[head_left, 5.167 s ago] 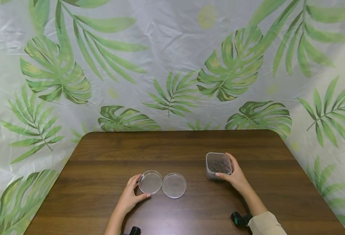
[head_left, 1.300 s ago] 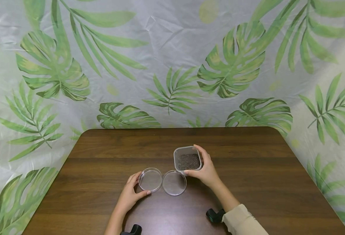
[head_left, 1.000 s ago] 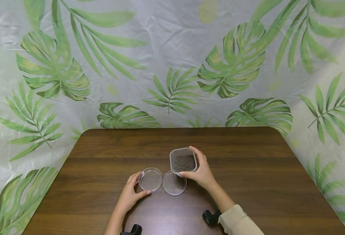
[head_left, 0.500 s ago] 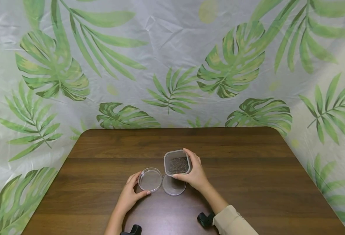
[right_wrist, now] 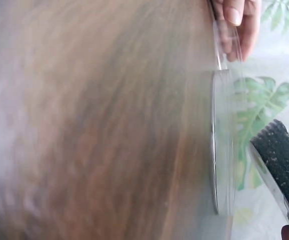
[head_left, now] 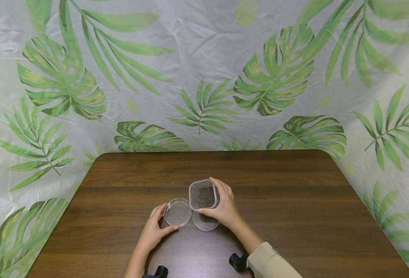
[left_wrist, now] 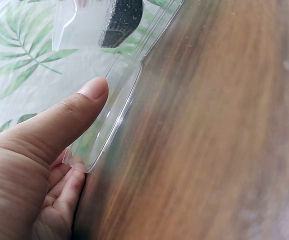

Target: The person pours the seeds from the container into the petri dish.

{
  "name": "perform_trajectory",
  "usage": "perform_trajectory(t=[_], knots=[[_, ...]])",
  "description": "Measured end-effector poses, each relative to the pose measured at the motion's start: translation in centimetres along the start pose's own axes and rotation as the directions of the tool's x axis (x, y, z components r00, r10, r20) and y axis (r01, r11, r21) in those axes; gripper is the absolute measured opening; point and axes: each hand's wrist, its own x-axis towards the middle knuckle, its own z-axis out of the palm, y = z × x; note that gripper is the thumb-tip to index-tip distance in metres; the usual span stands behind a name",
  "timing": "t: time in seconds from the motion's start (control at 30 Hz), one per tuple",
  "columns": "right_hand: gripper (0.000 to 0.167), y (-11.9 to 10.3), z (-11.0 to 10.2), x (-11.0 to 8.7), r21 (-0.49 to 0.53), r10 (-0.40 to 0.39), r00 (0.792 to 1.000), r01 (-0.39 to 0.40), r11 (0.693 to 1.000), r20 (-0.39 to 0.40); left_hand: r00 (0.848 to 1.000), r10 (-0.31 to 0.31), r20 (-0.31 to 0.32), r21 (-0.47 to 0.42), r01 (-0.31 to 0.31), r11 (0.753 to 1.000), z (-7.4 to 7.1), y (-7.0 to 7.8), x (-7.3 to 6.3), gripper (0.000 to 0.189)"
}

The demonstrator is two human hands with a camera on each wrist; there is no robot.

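My left hand (head_left: 152, 231) holds a clear petri dish (head_left: 178, 214) on the table, thumb at its near rim and fingers round the far left side. In the left wrist view the thumb (left_wrist: 87, 95) lies along the wall of that dish. A second shallow clear dish (head_left: 205, 224) sits beside it on the right, partly covered from above. Over this one, my right hand (head_left: 225, 210) grips a square translucent plastic tub (head_left: 194, 193) by its side, tipped leftward. Dark granular material like soil (right_wrist: 283, 165) is heaped inside the tub.
Both dishes stand on a dark wooden table (head_left: 295, 216). A leaf-patterned sheet (head_left: 204, 58) hangs behind and around it. Black wrist devices, one (head_left: 238, 262) by the right sleeve and one (head_left: 160, 272) by the left wrist, sit low over the table.
My right hand has brought the tub leftward from the right side of the table to above the dishes and tilted it further left. The left hand has kept its place at the petri dish.
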Motion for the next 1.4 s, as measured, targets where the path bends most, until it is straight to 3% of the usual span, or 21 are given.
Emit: perform_trajectory(t=[0.6,0.83,1.07,1.4], knots=[[0.102,-0.2,1.4,0.2,-0.071,-0.115,0.993,0.116,0.991,0.020,1.000,0.010,-0.001,0.001,-0.010,1.000,0.0,-0.2,0.0,0.082],[0.101,-0.4,1.7,0.3,-0.099,-0.143,0.989,0.145,0.984,0.035,0.997,0.080,-0.012,0.050,-0.080,0.996,0.0,-0.1,-0.2,0.081],[0.101,-0.7,2.0,0.3,-0.136,-0.156,0.986,0.162,0.977,0.051,1.000,0.013,0.004,0.002,-0.013,1.000,-0.1,-0.1,0.0,0.082],[0.100,-0.9,2.2,0.5,-0.178,-0.223,0.974,0.228,0.957,0.045,1.000,0.012,0.004,-0.001,-0.012,1.000,-0.1,0.1,0.1,0.083]])
